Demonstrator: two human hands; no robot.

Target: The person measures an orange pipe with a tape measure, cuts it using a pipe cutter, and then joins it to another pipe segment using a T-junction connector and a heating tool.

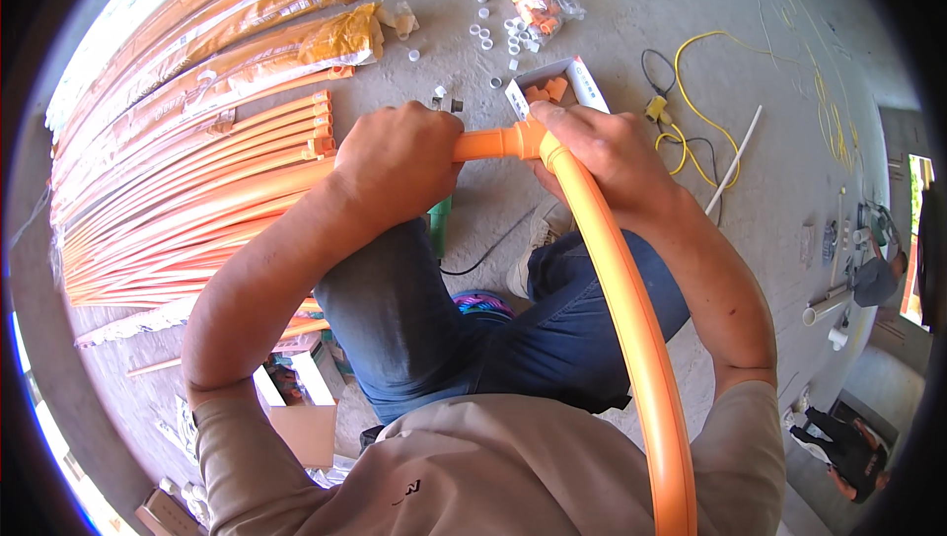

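My left hand (400, 156) is closed around an orange plastic pipe (483, 145) that also stretches out to the left behind my forearm. Its right end sits in an orange pipe fitting (530, 139), an elbow by its look, though fingers cover part of it. My right hand (607, 156) grips this fitting, thumb on top. From the same joint a second orange pipe (631, 329) runs back toward me, past my right side. Below my left hand, partly hidden, stands a green-bodied tool (439, 225) with metal pieces (449, 102) at its far end.
Many orange pipes (187, 230) and wrapped bundles (217, 63) lie at left. Ahead are a box of orange fittings (589, 89), white rings (483, 13) and a bag of fittings (538, 8). A yellow cable (725, 35) and white rod (735, 159) lie right; two people (848, 452) are farther right.
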